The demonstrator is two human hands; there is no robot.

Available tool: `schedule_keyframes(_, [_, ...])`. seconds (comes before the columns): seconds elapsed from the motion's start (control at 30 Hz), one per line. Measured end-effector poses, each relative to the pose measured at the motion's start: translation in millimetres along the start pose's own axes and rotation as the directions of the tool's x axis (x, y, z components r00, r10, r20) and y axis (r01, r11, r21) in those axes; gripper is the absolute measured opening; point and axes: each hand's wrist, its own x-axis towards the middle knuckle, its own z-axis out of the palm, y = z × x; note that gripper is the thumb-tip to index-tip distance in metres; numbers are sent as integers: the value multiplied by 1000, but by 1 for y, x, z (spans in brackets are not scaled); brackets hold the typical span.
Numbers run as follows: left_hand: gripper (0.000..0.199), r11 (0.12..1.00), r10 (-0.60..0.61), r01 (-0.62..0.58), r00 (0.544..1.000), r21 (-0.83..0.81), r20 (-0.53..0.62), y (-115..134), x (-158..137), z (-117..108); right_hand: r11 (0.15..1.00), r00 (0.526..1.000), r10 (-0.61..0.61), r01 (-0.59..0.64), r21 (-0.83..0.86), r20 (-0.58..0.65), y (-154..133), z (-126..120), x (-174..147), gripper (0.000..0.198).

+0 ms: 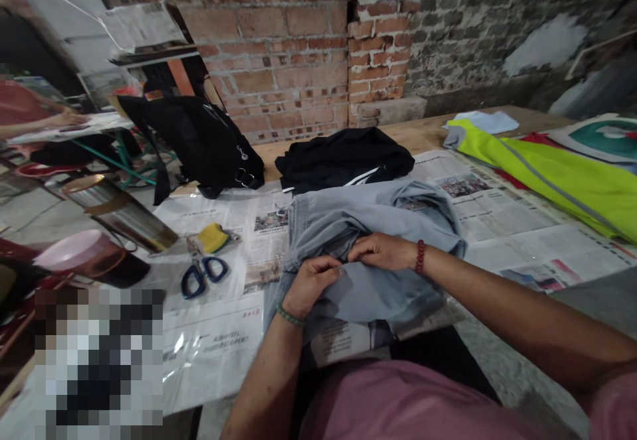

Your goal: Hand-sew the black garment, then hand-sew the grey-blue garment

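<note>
A grey garment point(383, 294) lies bunched on the newspaper-covered table in front of me, with an elastic-looking gathered edge at its left side. My left hand point(314, 284), green bracelet at the wrist, pinches the cloth near the middle of the garment. Close beside it, my right hand point(383, 251), with a red beaded bracelet, is closed on a fold of the same cloth. The fingertips of both hands almost meet. Whether anything small sits between them is hidden. Blue-handled scissors point(204, 275) rest to the left, below a yellow object point(213, 237).
Behind the garment lie black clothing point(343, 154) and a black bag point(199, 141). A metal flask point(119, 211) and a lidded cup point(94, 257) stand at left. At right are a neon-yellow garment point(552, 174) and an iron point(602, 138). Another person point(30, 111) sits far left.
</note>
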Motion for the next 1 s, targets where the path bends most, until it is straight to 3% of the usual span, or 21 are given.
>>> schedule_keyframes(0.47, [19,998,23,-22,1000,-62,2,4,-3,2,997,999,37,-37,72,4,1,8,-3,30])
schedule_keyframes(1.0, [18,997,56,-56,998,55,16,3,-1,4,1000,1000,0,0,-11,-23,-7,7,0,26])
